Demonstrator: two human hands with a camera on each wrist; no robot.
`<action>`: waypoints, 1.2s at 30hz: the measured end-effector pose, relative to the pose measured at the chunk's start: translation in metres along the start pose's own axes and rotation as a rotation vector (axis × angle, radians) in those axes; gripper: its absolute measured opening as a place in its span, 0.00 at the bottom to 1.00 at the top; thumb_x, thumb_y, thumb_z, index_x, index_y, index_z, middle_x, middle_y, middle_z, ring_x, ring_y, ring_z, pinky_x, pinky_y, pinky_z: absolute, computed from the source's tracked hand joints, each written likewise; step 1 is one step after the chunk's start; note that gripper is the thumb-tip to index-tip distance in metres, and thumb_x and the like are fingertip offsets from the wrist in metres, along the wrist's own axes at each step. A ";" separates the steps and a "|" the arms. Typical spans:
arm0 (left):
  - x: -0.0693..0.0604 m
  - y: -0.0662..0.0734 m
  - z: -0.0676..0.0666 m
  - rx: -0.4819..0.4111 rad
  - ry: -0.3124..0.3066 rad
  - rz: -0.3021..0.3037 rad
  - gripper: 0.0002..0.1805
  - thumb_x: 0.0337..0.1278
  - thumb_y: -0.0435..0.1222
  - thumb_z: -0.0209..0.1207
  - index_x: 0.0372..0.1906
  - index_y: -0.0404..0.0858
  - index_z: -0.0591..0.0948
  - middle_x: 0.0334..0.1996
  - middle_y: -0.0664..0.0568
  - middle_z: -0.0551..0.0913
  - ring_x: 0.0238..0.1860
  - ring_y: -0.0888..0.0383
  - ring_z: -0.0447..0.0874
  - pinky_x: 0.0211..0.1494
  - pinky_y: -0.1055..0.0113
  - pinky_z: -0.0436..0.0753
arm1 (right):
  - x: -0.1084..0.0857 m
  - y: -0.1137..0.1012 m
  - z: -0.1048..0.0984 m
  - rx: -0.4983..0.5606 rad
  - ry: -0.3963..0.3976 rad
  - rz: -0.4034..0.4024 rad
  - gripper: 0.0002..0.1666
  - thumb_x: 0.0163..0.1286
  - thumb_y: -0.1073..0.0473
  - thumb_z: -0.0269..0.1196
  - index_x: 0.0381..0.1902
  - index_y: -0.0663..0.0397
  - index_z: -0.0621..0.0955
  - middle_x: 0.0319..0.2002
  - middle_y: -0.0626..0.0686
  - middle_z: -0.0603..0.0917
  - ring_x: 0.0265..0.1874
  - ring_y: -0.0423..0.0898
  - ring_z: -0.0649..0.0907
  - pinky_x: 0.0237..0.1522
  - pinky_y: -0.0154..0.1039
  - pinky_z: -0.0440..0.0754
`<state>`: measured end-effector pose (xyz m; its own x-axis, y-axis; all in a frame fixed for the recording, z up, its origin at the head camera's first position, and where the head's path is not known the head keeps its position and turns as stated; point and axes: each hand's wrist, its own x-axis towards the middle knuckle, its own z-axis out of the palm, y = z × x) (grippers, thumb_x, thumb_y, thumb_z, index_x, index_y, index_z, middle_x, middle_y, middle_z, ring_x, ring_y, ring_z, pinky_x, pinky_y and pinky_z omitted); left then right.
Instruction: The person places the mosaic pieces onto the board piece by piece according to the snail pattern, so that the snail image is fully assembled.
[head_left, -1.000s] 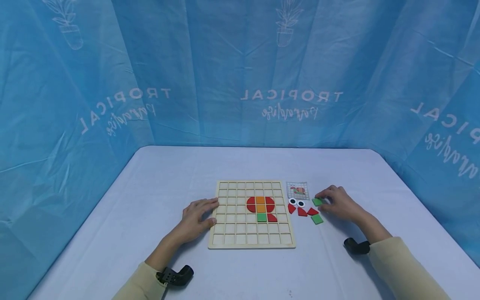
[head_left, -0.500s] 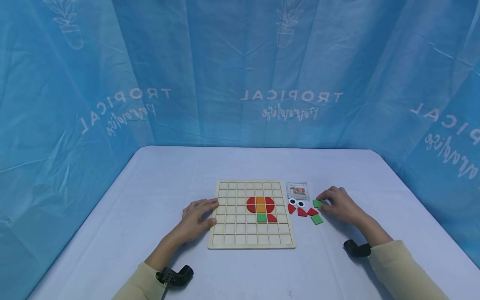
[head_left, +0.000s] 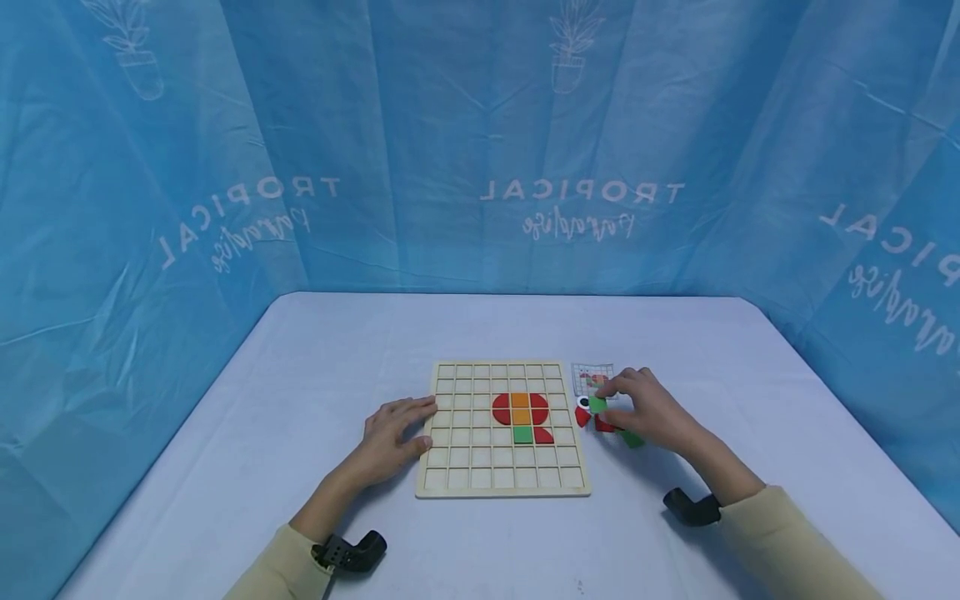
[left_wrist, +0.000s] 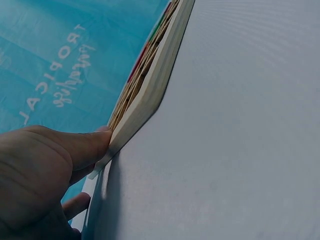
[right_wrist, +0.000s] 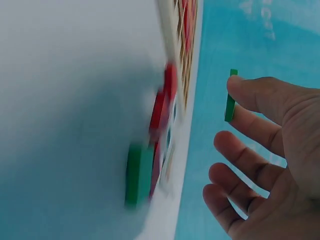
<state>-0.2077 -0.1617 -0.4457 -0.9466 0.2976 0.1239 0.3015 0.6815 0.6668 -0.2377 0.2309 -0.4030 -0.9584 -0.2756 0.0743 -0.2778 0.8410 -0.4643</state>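
My right hand (head_left: 651,410) pinches a green square tile (head_left: 597,405) between thumb and index finger. It is lifted above the table, just right of the wooden grid board (head_left: 502,493); in the right wrist view the tile (right_wrist: 230,97) shows edge-on, the other fingers loosely bent. My left hand (head_left: 392,442) rests against the board's left edge, its thumb touching the rim in the left wrist view. Set in the board are orange tiles (head_left: 521,408), red rounded tiles (head_left: 502,409), a green tile (head_left: 522,435) and a red quarter-round tile (head_left: 543,435).
Right of the board lie a picture card (head_left: 587,372), a round eye piece (head_left: 583,403), red tiles (head_left: 582,417) and another green tile (head_left: 633,439), partly hidden by my right hand. A blue printed curtain (head_left: 480,167) surrounds the white-covered table (head_left: 360,333).
My right hand has picked up the upper green tile from the table and moved it left toward the board, over the loose pieces. The left hand and board have stayed put.
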 end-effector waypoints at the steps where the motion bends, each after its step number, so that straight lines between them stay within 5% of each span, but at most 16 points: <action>1: 0.000 0.000 0.000 0.002 0.000 0.001 0.28 0.59 0.37 0.60 0.65 0.39 0.71 0.69 0.48 0.67 0.70 0.41 0.53 0.68 0.39 0.45 | 0.000 -0.006 0.003 0.004 -0.001 -0.010 0.15 0.56 0.54 0.69 0.43 0.45 0.83 0.48 0.53 0.80 0.50 0.50 0.70 0.48 0.49 0.77; 7: 0.000 -0.001 0.000 0.002 -0.006 -0.004 0.27 0.59 0.38 0.59 0.65 0.40 0.71 0.69 0.48 0.67 0.71 0.41 0.53 0.69 0.40 0.44 | 0.002 -0.035 0.025 0.012 0.007 -0.082 0.14 0.54 0.55 0.71 0.41 0.45 0.84 0.48 0.52 0.81 0.51 0.49 0.70 0.46 0.45 0.77; 17: 0.001 -0.002 0.000 0.004 -0.017 0.011 0.27 0.60 0.38 0.58 0.65 0.39 0.71 0.69 0.48 0.66 0.70 0.41 0.53 0.68 0.38 0.45 | 0.011 -0.072 0.056 -0.031 0.030 -0.171 0.13 0.52 0.54 0.72 0.37 0.46 0.85 0.37 0.45 0.81 0.39 0.43 0.69 0.38 0.38 0.69; 36: 0.001 -0.006 0.000 -0.008 -0.011 0.035 0.27 0.60 0.38 0.59 0.64 0.39 0.71 0.69 0.48 0.66 0.70 0.41 0.54 0.66 0.38 0.46 | 0.025 -0.099 0.080 -0.155 0.004 -0.204 0.16 0.52 0.47 0.72 0.39 0.41 0.86 0.40 0.45 0.79 0.43 0.43 0.69 0.43 0.39 0.70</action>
<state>-0.2107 -0.1651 -0.4494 -0.9342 0.3284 0.1391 0.3333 0.6652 0.6682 -0.2285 0.1035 -0.4261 -0.8816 -0.4455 0.1559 -0.4720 0.8293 -0.2990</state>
